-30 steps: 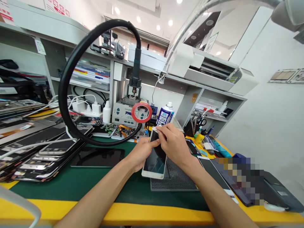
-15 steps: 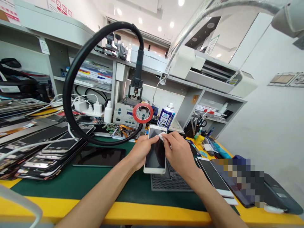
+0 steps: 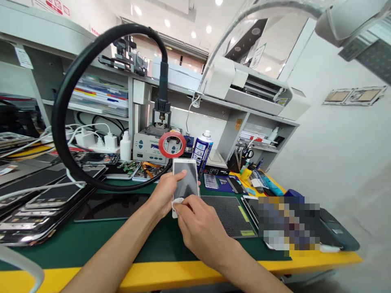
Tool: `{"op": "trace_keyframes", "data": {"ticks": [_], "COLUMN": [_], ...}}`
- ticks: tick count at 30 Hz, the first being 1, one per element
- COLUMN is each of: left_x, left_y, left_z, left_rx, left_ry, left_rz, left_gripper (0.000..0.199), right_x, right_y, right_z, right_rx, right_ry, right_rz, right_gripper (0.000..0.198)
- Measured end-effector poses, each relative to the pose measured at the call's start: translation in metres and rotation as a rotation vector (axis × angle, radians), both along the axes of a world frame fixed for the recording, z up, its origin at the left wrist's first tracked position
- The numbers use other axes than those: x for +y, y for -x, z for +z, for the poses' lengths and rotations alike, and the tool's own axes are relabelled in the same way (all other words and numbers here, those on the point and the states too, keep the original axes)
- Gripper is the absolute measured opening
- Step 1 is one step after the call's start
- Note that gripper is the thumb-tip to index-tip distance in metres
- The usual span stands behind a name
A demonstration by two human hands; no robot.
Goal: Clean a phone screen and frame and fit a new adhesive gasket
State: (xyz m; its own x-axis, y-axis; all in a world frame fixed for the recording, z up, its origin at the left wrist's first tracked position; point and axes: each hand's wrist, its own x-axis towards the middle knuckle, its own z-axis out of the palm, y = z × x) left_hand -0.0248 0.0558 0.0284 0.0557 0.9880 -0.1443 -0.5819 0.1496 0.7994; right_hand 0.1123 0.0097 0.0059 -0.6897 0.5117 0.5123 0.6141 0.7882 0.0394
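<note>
Smartphone (image 3: 188, 184), white-framed w/ dark glass, is held up over the green mat (image 3: 165, 249), screen toward the wearer, just L of the gray perforated mat (image 3: 227, 215). L hand (image 3: 165, 192) grasps it from the L side, thumb across the glass, fingertips showing at the R edge. R hand (image 3: 198, 228) pinches a small white wipe (image 3: 177, 201) b/w thumb & fingers, over the phone's lower L part; whether it's pressed hard, can't tell. Behind the phone: red tape roll (image 3: 161, 145), standing on edge vs. the rework station (image 3: 146, 147), plus blue-and-white spray can (image 3: 200, 152) just to the R. White bottle (image 3: 125, 148) stands L of the station. Black hose (image 3: 59, 130) loops up in a big ring at L. Dark screen panel (image 3: 113, 207) lies flat on the mat near the L forearm; stack of phone screens (image 3: 45, 211) farther L. Yellow bench edge (image 3: 171, 273) runs along the front.
</note>
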Motion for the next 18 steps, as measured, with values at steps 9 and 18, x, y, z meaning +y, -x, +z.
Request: {"op": "trace_keyframes", "data": {"ticks": [9,18], "left_x": [0.000,-0.005], "left_y": [0.002,-0.003], "left_z": [0.000,-0.003], "left_rx": [-0.013,0.047], "left_ry": [0.019,0.034], "left_rz": [-0.042,-0.130], "left_gripper": [0.024,0.022], "right_x": [-0.007,0.015], "right_y": [-0.044,-0.094], "right_z": [0.006,0.011], "right_rx": [-0.009,0.164], "right_ry": [0.193,0.284], "right_rz": [-0.022,-0.291], "right_gripper": [0.018,0.026]}}
